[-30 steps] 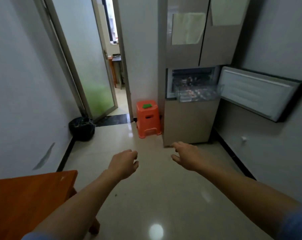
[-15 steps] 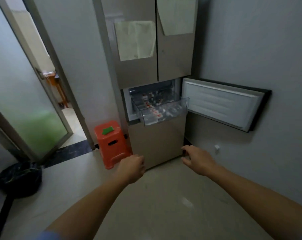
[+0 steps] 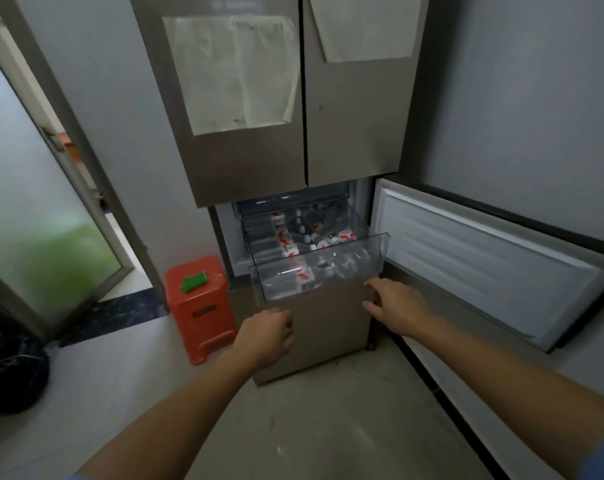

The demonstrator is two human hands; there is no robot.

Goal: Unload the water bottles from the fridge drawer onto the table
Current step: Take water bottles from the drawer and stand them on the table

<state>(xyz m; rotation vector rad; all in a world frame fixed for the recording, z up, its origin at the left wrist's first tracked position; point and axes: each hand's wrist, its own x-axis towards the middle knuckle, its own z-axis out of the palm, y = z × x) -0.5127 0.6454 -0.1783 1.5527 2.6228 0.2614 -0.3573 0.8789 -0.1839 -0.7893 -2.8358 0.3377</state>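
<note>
You are at the reach step. Your left hand point(image 3: 267, 336) is loosely curled and empty, your right hand point(image 3: 395, 306) spread and empty, below the pulled-out clear plastic fridge drawer point(image 3: 319, 275). The clear red-labelled water bottles point(image 3: 304, 249) lie inside; next, reach over the front wall.

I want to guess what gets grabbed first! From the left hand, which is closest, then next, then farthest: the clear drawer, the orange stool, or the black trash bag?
1. Clear drawer: just above and right of the left hand.
2. Orange stool: to its left, on the floor.
3. Black trash bag: far left, by the glass door.
</note>
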